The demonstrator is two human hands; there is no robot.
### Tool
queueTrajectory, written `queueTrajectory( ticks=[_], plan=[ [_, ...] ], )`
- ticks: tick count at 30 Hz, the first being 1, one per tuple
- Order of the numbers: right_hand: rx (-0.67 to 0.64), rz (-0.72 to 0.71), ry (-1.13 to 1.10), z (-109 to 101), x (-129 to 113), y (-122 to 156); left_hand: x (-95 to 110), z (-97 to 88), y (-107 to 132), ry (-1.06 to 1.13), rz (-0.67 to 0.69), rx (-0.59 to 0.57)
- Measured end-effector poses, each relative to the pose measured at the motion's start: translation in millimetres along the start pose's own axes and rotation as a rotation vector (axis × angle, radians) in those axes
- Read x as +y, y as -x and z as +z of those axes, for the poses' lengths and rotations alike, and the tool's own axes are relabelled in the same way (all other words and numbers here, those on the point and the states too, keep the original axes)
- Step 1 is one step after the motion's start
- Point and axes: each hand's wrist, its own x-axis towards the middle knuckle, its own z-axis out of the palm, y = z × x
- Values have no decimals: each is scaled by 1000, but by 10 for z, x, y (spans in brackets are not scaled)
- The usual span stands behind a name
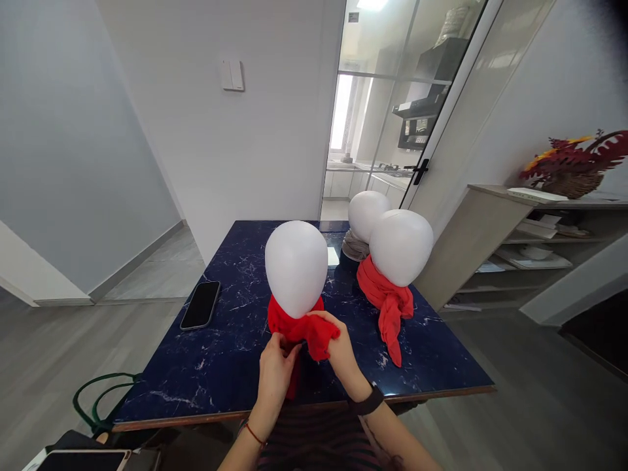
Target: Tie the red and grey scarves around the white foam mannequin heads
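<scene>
A smooth white egg-shaped form stands upright before me with a red scarf wrapped round its base. My left hand is closed at the front of the scarf, thumb and fingers pinching its cloth low down. On the other side, my right hand grips a bunched end of the same scarf. Part of the cloth hangs below my left hand, over the table's near side. The fingertips of both hands are partly hidden by the fabric.
Another white form with a red scarf stands at the right; behind it is a third white form with grey cloth. A phone lies left on the dark blue marbled table. A shelf unit stands beyond.
</scene>
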Motion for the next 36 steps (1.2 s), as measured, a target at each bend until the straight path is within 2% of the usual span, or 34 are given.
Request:
queueTrajectory(
  ticks=[3, 7, 11, 15, 19, 25, 28, 31, 36],
  plan=[
    [16, 55, -140, -24, 53, -25, -46, 14, -7, -122, 41, 64],
    [53, 74, -263, -37, -10, -50, -98, 3, -8, -151, 51, 19],
    [116, 81, -357, -46, -147, -92, -41, -37, 19, -219, 54, 31],
    [150, 48, -420, -110, -181, -185, 21, -71, 41, -321, 16, 20],
    [214, 4, -507, -240, -141, -343, -13, -87, 17, -365, -2, 14],
    [245, -56, -491, -335, -205, -440, -43, -77, -15, -376, 18, 3],
    [250, -87, -434, -265, -194, -276, -18, -43, -28, -348, 2, -9],
    [209, -65, -277, -156, -83, 36, -24, -2, -71, -156, 1, -61],
    [-121, 62, 119, -52, 128, 638, -139, 44, -155, 277, -48, -203]
  ],
)
